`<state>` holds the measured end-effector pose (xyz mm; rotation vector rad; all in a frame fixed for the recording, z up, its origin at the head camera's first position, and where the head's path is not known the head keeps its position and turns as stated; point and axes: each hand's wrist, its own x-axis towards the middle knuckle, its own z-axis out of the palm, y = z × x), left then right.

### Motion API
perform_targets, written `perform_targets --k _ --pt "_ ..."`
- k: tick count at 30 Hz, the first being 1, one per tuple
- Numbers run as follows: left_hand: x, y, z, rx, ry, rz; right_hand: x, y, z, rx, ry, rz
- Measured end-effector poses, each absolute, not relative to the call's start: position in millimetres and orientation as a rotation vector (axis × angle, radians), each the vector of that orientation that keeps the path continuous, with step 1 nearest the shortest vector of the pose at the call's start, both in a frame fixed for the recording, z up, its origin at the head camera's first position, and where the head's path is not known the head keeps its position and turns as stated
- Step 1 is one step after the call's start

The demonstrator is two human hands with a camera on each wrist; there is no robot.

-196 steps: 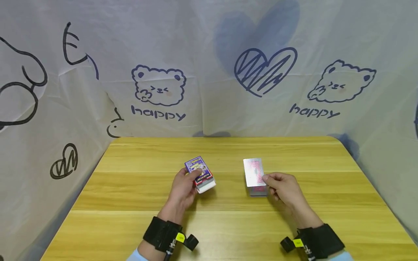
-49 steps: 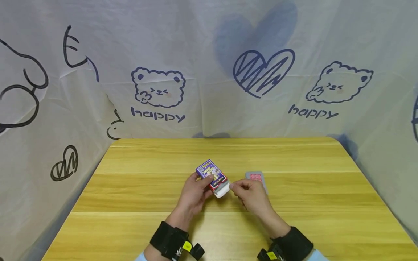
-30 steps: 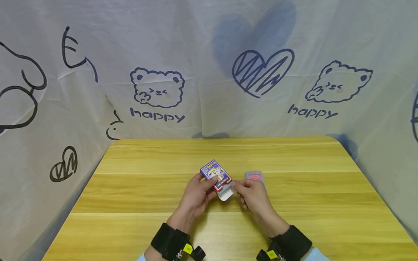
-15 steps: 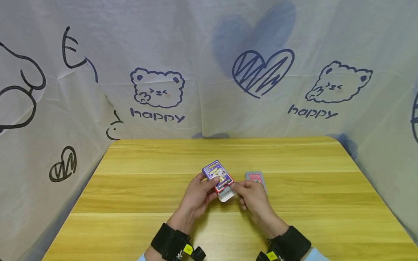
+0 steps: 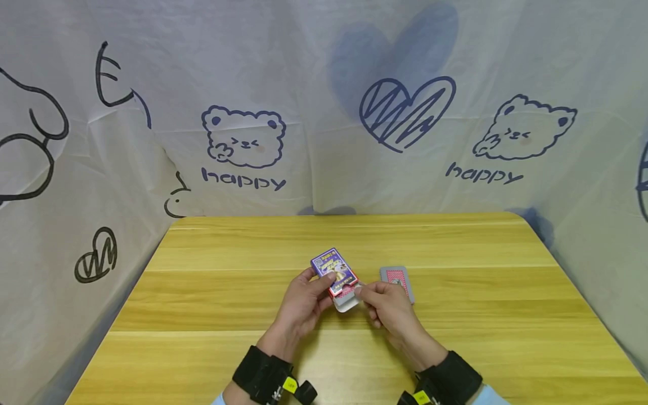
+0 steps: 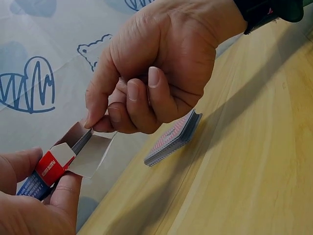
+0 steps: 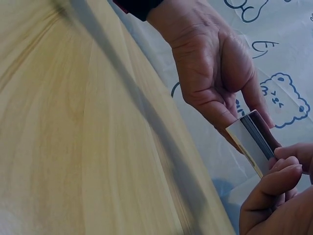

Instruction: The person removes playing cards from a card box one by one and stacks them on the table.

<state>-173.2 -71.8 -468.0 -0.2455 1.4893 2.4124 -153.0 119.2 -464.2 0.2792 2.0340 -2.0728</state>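
Overhead, left hand [image 5: 302,301] gripping purple card box [image 5: 334,271] above mid worktop [image 5: 202,292]; right hand [image 5: 390,306] pinching at its open near end; card stack [image 5: 397,281] lying just right. From left wrist: right-hand fingers [image 6: 132,105] curled, pinching beside white flap [image 6: 93,154]. From right wrist: left hand clasping box edge [image 7: 252,137].

A glossy printed cardboard box [image 5: 335,271] over a smooth, wood-grain table [image 5: 202,292], backed by creased matt cloth [image 5: 314,84].
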Motion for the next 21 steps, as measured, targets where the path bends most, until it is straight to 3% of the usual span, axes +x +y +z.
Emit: perform_targets --k 21 --pt "-172.3 -74.4 -465.9 -0.250 1.535 2.364 -148.9 117.5 -465.2 0.281 1.944 -2.113"
